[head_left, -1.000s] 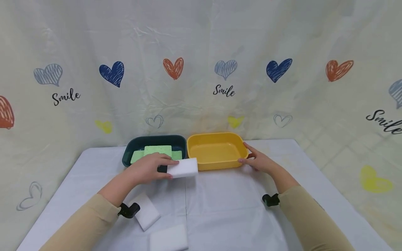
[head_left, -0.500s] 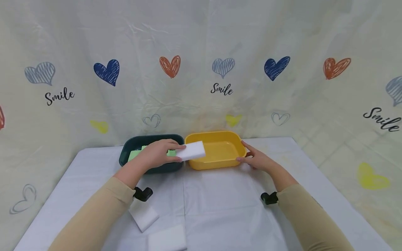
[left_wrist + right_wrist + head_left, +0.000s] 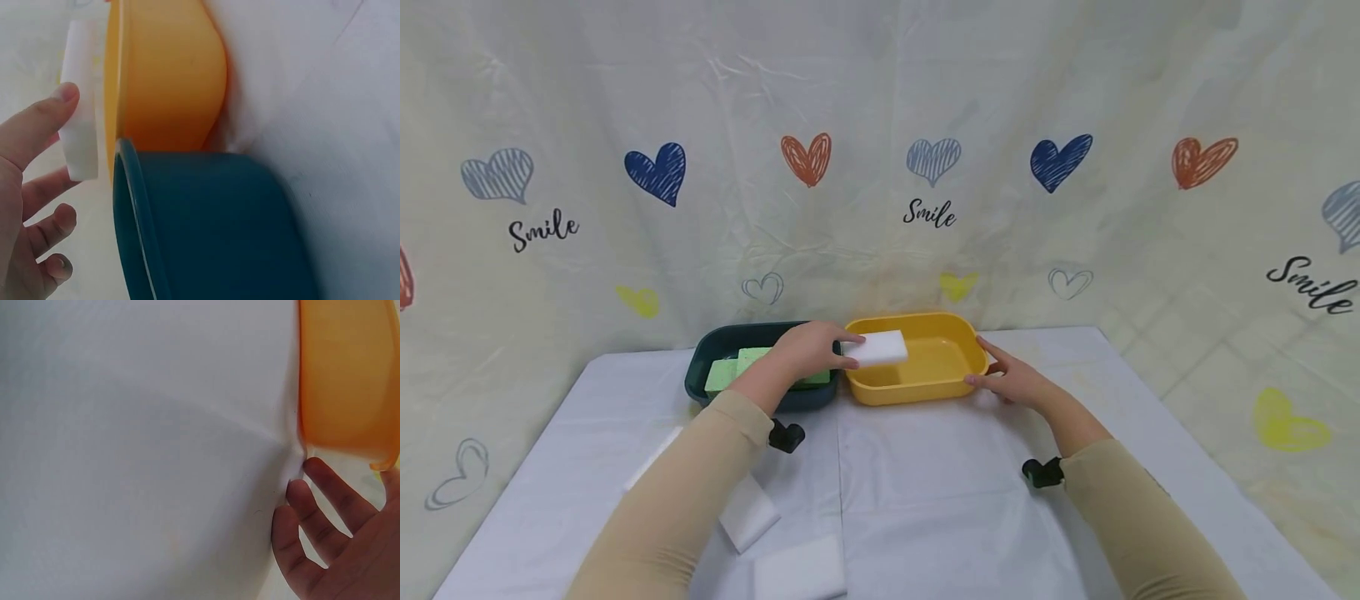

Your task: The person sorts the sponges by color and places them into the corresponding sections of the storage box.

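- Backdrop: pale wall sheet [image 3: 865, 250] printed with coloured hearts and "Smile"; before it stands a white-covered table [image 3: 940, 483].
- Landmark: shallow, rounded, glossy yellow tub [image 3: 917, 391] near the table's far edge. Just beside its left end sits a dark green rounded tub [image 3: 695, 379] holding light green rectangular blocks [image 3: 754, 357].
- Work in hand, as judged: placing a smooth white rectangular block [image 3: 878, 348] into the yellow tub. Block found above the left part of that tub, higher than the rim — not set down.
- Next move, as judged, calls for lowering the block below the rim, then parting thumb and fingers.
- Left hand [image 3: 808, 346]: pinching the block near one end; spare fingers loosely bent, holding nothing.
- Right hand [image 3: 1018, 383]: thumb and index holding the yellow tub's right end; remaining fingers bent, apart from its wall. Firmness of grip — cannot tell.
- Hands well apart, one at each side of the yellow tub.
- Nearer the wearer than the yellow tub: further white blocks [image 3: 801, 571], one largely hidden by the tan left sleeve [image 3: 670, 500].
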Available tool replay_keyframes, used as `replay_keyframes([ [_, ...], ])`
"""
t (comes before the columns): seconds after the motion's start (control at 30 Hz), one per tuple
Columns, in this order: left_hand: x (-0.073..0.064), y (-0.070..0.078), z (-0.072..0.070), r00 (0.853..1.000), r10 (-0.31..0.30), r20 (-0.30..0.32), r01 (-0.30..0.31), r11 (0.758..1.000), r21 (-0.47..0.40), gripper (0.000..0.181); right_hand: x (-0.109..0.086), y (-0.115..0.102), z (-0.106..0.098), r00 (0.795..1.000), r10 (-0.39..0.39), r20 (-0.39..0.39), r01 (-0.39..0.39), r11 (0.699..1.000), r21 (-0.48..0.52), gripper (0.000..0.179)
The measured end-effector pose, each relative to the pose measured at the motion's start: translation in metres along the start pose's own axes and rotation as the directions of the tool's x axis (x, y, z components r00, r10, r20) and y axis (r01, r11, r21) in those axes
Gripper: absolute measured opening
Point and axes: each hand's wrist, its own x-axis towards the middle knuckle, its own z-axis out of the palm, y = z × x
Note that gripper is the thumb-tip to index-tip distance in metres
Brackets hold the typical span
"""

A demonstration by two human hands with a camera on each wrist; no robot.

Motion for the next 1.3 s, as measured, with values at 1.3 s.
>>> replay_keyframes([
  [1.3,0.028,0.015,0.016,1.000,-0.014,0.004,0.013,0.984,0.179,0.054,0.002,0.003,-0.001,1.000,-0.015,0.002,0.015,1.000,-0.006,0.104],
])
